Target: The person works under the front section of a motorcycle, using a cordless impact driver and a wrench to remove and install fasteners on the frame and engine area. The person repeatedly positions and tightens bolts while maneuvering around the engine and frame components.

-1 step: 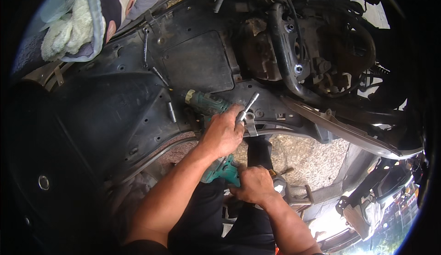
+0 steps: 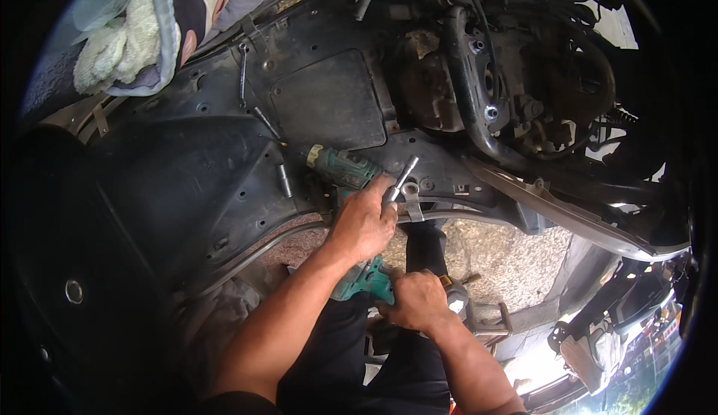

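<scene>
My left hand point(image 2: 364, 224) is closed around a silver socket extension point(image 2: 404, 178), whose end sticks out up and to the right. My right hand point(image 2: 421, 300) grips the handle of a teal power driver point(image 2: 380, 284), lower down. My left wrist covers part of the driver, so I cannot tell whether the extension is joined to it. Just beyond my left hand, a second teal cordless drill point(image 2: 348, 170) lies on the black plastic panel point(image 2: 202, 146) with its chuck pointing left.
A long wrench point(image 2: 243, 75), a thin metal shaft point(image 2: 265, 122) and a silver socket point(image 2: 285, 181) lie on the panel. Dark frame tubes point(image 2: 467, 78) rise at right. A curved light trim piece point(image 2: 576, 217) runs below them. A pale towel point(image 2: 120, 56) sits at upper left.
</scene>
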`<state>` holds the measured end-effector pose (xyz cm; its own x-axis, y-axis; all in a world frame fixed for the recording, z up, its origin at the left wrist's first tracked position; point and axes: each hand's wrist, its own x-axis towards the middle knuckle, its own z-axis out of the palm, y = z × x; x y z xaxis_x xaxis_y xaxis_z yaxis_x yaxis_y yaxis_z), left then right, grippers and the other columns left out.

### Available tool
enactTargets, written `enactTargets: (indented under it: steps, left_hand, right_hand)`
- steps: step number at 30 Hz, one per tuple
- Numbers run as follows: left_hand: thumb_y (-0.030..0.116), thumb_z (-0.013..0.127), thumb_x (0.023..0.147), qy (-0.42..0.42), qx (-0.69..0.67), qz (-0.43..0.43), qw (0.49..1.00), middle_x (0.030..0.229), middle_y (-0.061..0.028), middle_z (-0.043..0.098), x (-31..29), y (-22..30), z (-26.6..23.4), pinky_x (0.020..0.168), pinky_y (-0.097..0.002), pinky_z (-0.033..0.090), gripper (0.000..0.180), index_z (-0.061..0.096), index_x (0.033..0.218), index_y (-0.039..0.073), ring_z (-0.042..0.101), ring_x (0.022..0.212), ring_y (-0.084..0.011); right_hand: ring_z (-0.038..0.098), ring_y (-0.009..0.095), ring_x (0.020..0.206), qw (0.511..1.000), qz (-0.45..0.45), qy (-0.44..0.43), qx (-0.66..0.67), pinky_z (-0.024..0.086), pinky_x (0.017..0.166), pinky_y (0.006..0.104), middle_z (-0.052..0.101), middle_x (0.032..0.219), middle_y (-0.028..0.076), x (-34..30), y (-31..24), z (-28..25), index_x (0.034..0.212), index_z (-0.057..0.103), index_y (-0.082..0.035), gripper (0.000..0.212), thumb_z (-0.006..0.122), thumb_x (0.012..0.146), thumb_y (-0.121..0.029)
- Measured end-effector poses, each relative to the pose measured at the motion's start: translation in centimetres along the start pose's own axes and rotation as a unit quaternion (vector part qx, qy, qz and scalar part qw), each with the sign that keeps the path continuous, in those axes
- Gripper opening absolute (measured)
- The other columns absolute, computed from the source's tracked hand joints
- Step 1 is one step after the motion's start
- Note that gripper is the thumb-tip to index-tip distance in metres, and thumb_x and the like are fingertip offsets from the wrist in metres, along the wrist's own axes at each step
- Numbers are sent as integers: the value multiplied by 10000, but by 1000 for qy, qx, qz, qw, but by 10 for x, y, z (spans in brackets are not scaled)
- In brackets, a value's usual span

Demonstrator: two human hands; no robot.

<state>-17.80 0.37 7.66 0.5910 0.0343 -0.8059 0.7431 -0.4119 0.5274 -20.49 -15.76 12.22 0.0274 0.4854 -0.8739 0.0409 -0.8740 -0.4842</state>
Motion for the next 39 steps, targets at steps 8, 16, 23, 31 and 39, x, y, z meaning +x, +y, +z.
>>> enactTargets:
  steps: [8, 16, 23, 31, 39]
  left_hand:
    - [97, 563, 920, 92, -150, -82, 981, 776, -146, 646, -59, -67, 58, 663, -373, 505, 283, 501, 1187, 27, 648, 711, -251]
    - [107, 584, 953, 9, -215, -69, 974, 881, -30, 599, -86, -49, 108, 725, -264, 494, 193, 533, 1128, 44, 588, 795, -112]
    - [129, 563, 930, 16, -123, -29, 992, 780, -68, 617, -78, -23, 162, 673, -338, 472, 181, 564, 1075, 21, 575, 699, -174]
    - [121, 567, 927, -51, -45, -9, 998, 784, -41, 586, -75, -3, 232, 678, -318, 459, 135, 585, 1021, 26, 543, 721, -140]
    - [151, 577, 924, -139, 90, 116, 979, 1139, -220, 682, -76, -53, 250, 926, -349, 513, 419, 535, 1293, -43, 669, 1064, -283]
  right_hand:
    - [696, 321, 895, 991, -36, 1, -129, 463, 915, 441, 714, 880, 176, 3, 47, 60, 1015, 646, -18, 365, 681, 762, -278]
    - [693, 322, 920, 991, -24, 62, -120, 430, 992, 480, 716, 863, 169, -13, 113, 83, 1087, 631, -26, 279, 523, 860, -147]
    - [694, 309, 934, 994, -29, 87, -62, 430, 947, 464, 727, 901, 148, -42, 166, 97, 1019, 664, -53, 286, 637, 786, -216]
    - [693, 318, 887, 990, 57, 128, -14, 414, 970, 438, 709, 800, 151, -71, 221, 154, 1164, 624, -28, 507, 656, 784, -363]
    - [683, 362, 832, 949, 192, 245, 46, 486, 840, 460, 701, 824, 182, -72, 255, 224, 1011, 623, -63, 379, 719, 792, -357]
